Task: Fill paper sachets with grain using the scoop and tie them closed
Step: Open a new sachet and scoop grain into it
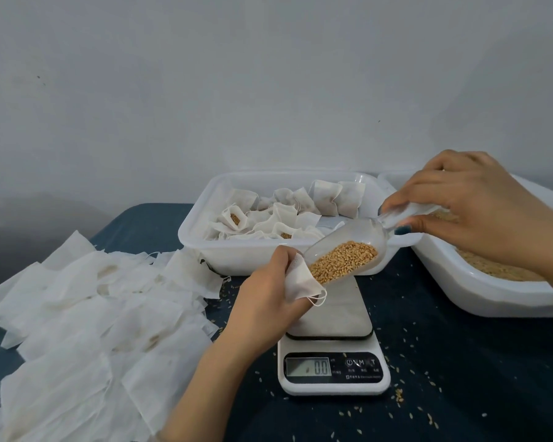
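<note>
My left hand (265, 298) holds a white paper sachet (300, 279) open above the scale, its drawstring loop hanging below. My right hand (470, 205) pinches the handle of a clear plastic scoop (358, 240), tilted down to the left. Golden grain (342, 261) lies in the scoop, and its mouth reaches into the sachet's opening.
A small digital scale (332, 371) reading 0.0 sits under my hands. Behind it a white tray (195, 228) holds several filled sachets. A white tub of grain (498, 291) stands at right. Several empty sachets (87, 314) lie spread at left. Loose grains dot the dark cloth.
</note>
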